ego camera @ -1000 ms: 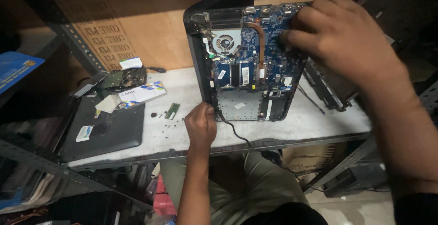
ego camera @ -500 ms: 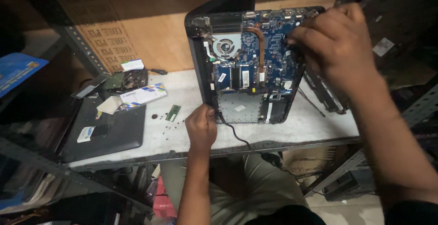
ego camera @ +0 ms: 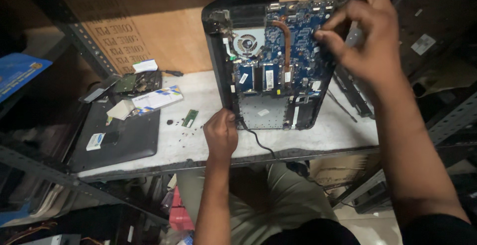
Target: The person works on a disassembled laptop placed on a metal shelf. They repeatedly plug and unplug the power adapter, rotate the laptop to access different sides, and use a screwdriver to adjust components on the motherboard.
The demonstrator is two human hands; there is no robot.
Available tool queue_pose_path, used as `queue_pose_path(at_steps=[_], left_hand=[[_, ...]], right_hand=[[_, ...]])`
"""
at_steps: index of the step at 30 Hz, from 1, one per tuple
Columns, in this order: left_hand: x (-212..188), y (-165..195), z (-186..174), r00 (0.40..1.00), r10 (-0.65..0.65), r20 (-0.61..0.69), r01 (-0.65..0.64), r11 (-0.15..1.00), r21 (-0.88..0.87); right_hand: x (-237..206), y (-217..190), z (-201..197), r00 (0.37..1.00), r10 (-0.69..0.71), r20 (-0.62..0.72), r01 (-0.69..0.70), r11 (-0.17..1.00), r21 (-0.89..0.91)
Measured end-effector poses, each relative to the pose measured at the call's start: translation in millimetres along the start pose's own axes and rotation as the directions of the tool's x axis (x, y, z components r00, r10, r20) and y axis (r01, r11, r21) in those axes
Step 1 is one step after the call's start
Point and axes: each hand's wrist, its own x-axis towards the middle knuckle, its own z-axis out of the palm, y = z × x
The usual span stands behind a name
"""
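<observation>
Cluttered metal shelving frames a pale worktable (ego camera: 318, 136) backed by a brown cardboard sheet (ego camera: 164, 31), where a person seated below works on an opened laptop (ego camera: 278, 71). It stands tilted on the table's far side with its bottom cover off, baring a blue circuit board (ego camera: 303, 36), a round fan (ego camera: 247, 42) and a copper heat pipe (ego camera: 286, 39).

The person's left hand (ego camera: 221, 135) is curled closed at the laptop's lower left corner, gripping the edge of the case where a black cable (ego camera: 258, 143) runs off toward the table's front edge. The right hand (ego camera: 365, 36) is raised at the laptop's upper right, thumb and fingertips pinched together against the circuit board; whether anything small sits between them cannot be made out.

Left of the laptop, a small green memory stick (ego camera: 190, 118) lies flat on the table amid a scatter of dark screws (ego camera: 171, 123). Farther left rests a closed black laptop (ego camera: 119, 138), with a white-and-blue box (ego camera: 156, 99) and a folded white card (ego camera: 120, 109) lying across its far edge. Behind these sits a dark circuit board (ego camera: 139, 82) topped by a white label. A blue packet (ego camera: 17, 73) shows on the shelf at far left.
</observation>
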Motion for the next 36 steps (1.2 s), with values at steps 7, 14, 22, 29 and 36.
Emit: queue_pose_path(at_steps=[7, 14, 22, 29, 36], left_hand=[[-0.9, -0.6, 1.1, 1.0, -0.001, 0.006, 0.001, 0.999, 0.035], [2.0, 4.9, 0.4, 0.999, -0.03, 0.019, 0.03, 1.0, 0.005], [3.3, 9.8, -0.1, 0.998, -0.062, 0.018, 0.062, 0.998, -0.016], [4.5, 9.6, -0.7, 1.0, -0.015, 0.008, 0.015, 1.0, -0.026], [5.1, 11.0, -1.4, 0.998, -0.054, 0.029, 0.055, 0.998, -0.029]], right_hand=[[-9.7, 4.2, 18.0, 0.972, 0.233, 0.011, -0.189, 0.76, 0.622], [-9.9, 3.0, 25.5, 0.966, 0.26, -0.003, -0.157, 0.593, 0.79], [-2.3, -11.3, 22.3, 0.924, 0.381, 0.037, -0.227, 0.467, 0.855], [-0.1, -10.0, 21.6, 0.925, 0.38, 0.02, -0.242, 0.548, 0.801], [-14.4, 3.8, 22.8, 0.975, 0.222, -0.004, -0.152, 0.681, 0.716]])
